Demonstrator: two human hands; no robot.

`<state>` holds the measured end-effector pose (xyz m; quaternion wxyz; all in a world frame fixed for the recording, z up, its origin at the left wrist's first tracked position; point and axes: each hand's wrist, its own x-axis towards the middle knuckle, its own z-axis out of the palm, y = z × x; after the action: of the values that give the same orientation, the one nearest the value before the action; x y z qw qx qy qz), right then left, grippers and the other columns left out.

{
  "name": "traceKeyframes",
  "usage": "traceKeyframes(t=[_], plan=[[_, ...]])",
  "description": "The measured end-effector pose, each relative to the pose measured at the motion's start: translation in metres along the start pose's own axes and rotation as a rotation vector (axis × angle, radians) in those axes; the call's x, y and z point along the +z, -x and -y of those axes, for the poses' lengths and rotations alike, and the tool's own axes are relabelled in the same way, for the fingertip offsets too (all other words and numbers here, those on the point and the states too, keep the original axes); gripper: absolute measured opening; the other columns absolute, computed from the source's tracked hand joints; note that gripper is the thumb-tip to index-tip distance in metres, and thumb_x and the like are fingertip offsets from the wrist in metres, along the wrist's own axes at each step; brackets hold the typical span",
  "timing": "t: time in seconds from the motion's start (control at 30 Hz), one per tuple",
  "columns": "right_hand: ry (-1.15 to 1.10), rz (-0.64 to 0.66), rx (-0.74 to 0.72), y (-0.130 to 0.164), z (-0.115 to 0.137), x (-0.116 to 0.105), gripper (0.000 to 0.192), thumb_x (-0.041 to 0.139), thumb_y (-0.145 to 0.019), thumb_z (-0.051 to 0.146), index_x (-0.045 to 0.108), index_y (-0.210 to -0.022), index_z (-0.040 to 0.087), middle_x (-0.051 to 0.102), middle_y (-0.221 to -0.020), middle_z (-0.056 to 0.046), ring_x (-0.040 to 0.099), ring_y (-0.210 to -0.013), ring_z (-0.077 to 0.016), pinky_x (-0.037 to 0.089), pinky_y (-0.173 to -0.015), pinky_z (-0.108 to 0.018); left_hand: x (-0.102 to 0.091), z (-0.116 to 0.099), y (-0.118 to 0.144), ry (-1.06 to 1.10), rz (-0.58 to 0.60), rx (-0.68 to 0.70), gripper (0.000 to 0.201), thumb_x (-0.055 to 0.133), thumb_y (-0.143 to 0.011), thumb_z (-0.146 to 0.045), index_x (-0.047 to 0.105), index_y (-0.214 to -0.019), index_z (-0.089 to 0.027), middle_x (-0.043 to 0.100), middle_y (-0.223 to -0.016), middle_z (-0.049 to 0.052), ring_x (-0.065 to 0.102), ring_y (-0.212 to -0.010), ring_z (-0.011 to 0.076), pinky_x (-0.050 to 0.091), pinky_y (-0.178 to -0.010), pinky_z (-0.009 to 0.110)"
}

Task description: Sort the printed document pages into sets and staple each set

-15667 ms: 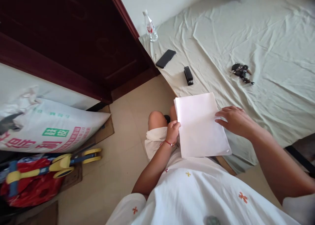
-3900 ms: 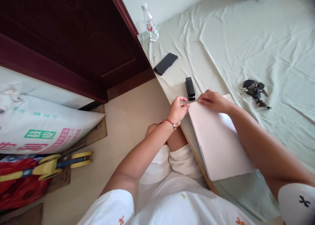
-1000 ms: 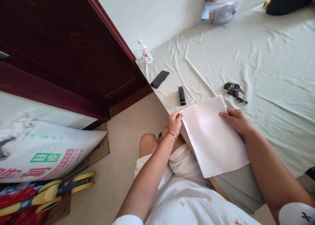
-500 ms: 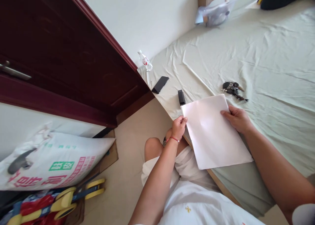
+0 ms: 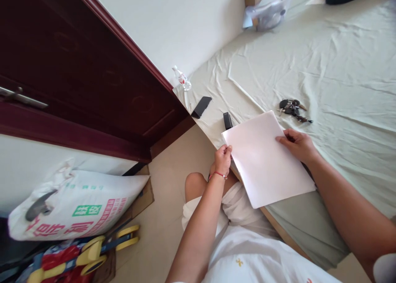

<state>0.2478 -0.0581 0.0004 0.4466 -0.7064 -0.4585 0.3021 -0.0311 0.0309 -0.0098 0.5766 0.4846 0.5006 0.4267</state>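
Note:
White paper [image 5: 266, 159], perhaps several sheets together, lies tilted over the near edge of the cloth-covered surface, in front of my body. My left hand [image 5: 223, 157] pinches its left edge near the far corner. On the opposite edge, my right hand [image 5: 298, 146] grips with the thumb on top and the fingers out of sight underneath. Just beyond the far left corner stands a small black object [image 5: 227, 121], partly hidden by the paper. A bunch of keys [image 5: 293, 109] rests on the cloth past my right hand.
Farther left along the edge lie a black flat case [image 5: 201, 107] and a plastic bottle [image 5: 182, 79] by the wall. A clear plastic tub [image 5: 269, 17] sits at the back on the pale green cloth [image 5: 349, 89]. A white sack [image 5: 80, 204] leans beside the dark red door [image 5: 93, 68].
The paper has shifted slightly up and to the left and looks flatter. Both hands keep their hold on its edges. The camera view has turned a little.

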Motion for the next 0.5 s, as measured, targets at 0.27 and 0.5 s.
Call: traceKeyframes(t=[0.27,0.5], plan=[[-0.196,-0.004,0.112,0.004,0.004,0.005,0.037,0.075,-0.081,0.059,0.070,-0.093,0.025,0.065,-0.074,0.000,0.056,-0.060,-0.0165,0.043,-0.052,-0.030,-0.011,-0.007,0.042,-0.068,0.113,-0.092,0.045,0.080,-0.073,-0.056,0.059,-0.073,-0.017,0.042,-0.055,-0.008,0.033,-0.047,0.0044,0.023,-0.047,0.022],[0.010,-0.117,-0.026,0.001,0.000,0.011,0.035,0.071,-0.082,0.061,0.067,-0.084,0.027,0.061,-0.072,-0.002,0.051,-0.063,-0.0176,0.042,-0.058,-0.033,-0.009,-0.004,0.038,-0.064,0.035,-0.195,0.032,0.078,-0.071,-0.043,0.060,-0.070,-0.017,0.047,-0.050,-0.008,0.037,-0.035,0.0045,0.017,-0.041,0.022]])
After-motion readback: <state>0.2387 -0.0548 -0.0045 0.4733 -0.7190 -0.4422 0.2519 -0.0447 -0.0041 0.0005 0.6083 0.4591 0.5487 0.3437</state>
